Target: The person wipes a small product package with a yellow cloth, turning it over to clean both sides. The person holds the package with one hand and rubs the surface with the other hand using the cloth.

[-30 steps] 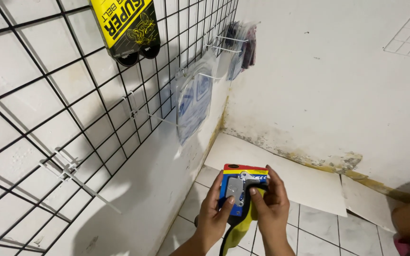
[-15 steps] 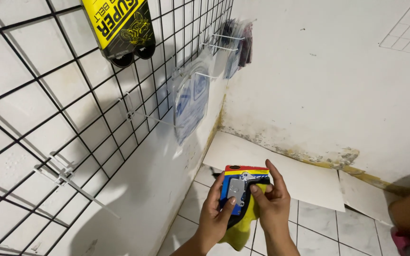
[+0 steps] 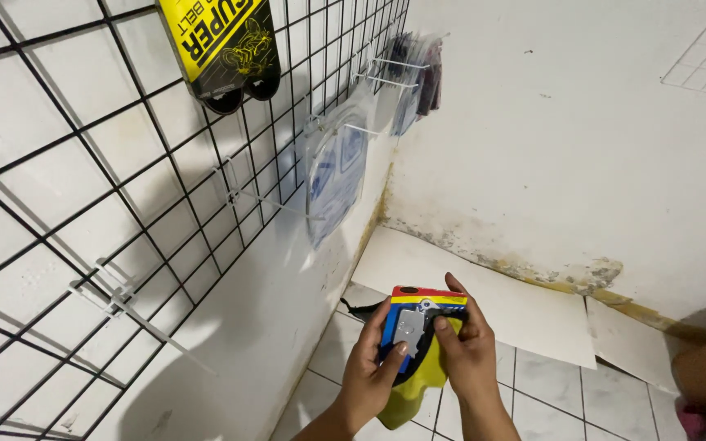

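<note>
Head view: the left hand (image 3: 367, 376) and right hand (image 3: 466, 353) together clasp a carded blister pack (image 3: 415, 327) holding a grey metal part, with a yellow cloth (image 3: 415, 390) hanging beneath the grip. Up and left of the grip stands a black wire grid panel (image 3: 165, 204) carrying a yellow-and-black package (image 3: 221, 45); white floor tiles (image 3: 545, 388) lie below the hands.

Left wall (image 3: 230, 343): white, hung with a black wire grid (image 3: 83, 204) bearing white hooks and hanging packets.
Far wall (image 3: 565, 122): white, stained yellow-brown along the base.
Floor (image 3: 549, 392): pale tiles with dark grout.
Boards (image 3: 484, 286): flat white sheets lying on the floor against the far wall.
Light: bright, grid shadows thrown on the left wall.
</note>
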